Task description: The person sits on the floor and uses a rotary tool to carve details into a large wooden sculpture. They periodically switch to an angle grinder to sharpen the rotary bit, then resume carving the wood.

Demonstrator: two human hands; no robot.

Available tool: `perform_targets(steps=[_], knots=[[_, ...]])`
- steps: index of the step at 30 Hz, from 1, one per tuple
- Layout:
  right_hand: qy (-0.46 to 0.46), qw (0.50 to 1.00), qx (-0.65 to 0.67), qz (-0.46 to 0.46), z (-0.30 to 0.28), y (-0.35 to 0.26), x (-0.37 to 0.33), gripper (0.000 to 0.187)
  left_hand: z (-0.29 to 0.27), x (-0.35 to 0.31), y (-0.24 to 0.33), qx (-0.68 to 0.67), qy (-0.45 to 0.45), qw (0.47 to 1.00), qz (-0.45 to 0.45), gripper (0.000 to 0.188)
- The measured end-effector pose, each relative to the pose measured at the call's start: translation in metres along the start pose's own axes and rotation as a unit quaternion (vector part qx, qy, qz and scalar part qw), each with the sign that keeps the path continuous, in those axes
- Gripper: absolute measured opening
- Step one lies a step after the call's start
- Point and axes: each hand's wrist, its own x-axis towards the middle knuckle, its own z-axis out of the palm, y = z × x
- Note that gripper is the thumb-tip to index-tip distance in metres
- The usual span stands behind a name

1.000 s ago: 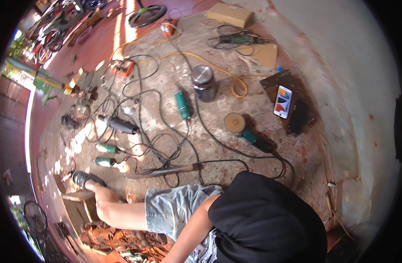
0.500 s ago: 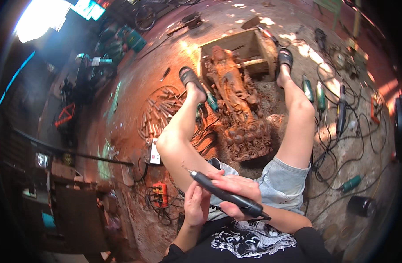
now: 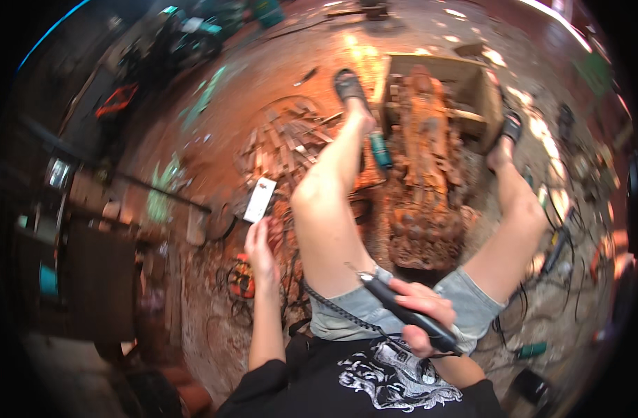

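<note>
My right hand (image 3: pixel 425 312) is wrapped round a black rotary carving tool (image 3: pixel 402 309), held over my lap with its thin bit pointing to the upper left. From the tool a coiled black cord (image 3: pixel 343 312) runs leftward across my shorts. My left hand (image 3: pixel 262 252) reaches out past my left knee, fingers stretched towards the near end of a white power strip (image 3: pixel 260 199); whether they touch it is unclear. Just below that hand sits an orange control box (image 3: pixel 241 276). Between my legs lies a carved reddish-brown wooden figure (image 3: pixel 428 160), its ornate base nearest me.
The figure leans into a wooden box (image 3: pixel 472 87) beyond it. Left of my shin lies a heap of chisels (image 3: pixel 284 139). Green power tools (image 3: pixel 380 150) and tangled cables (image 3: pixel 566 261) lie about the floor. A dark table (image 3: pixel 99 279) stands at the left.
My left hand has left the carving tool and moved out left to the power strip. My right hand keeps the tool. The view has shifted, so the scene sits further right.
</note>
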Motion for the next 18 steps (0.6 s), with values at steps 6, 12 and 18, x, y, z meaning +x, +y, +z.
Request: perform_targets(steps=[6,12,18], knots=[[0.071,0.994,0.079,0.003,-0.016,0.005,-0.038,0.068,-0.042,0.102,-0.091,0.366,-0.016,0.925,0.099,0.023],[0.335,0.940,0.056,-0.031,-0.060,-0.012,0.009,0.059,-0.076,0.135,-0.156,0.623,-0.064,0.779,-0.003,0.019],[0.457,0.873,-0.172,0.009,-0.106,-0.025,0.057,0.048,-0.081,0.173,-0.171,0.690,-0.049,0.719,-0.073,0.022]])
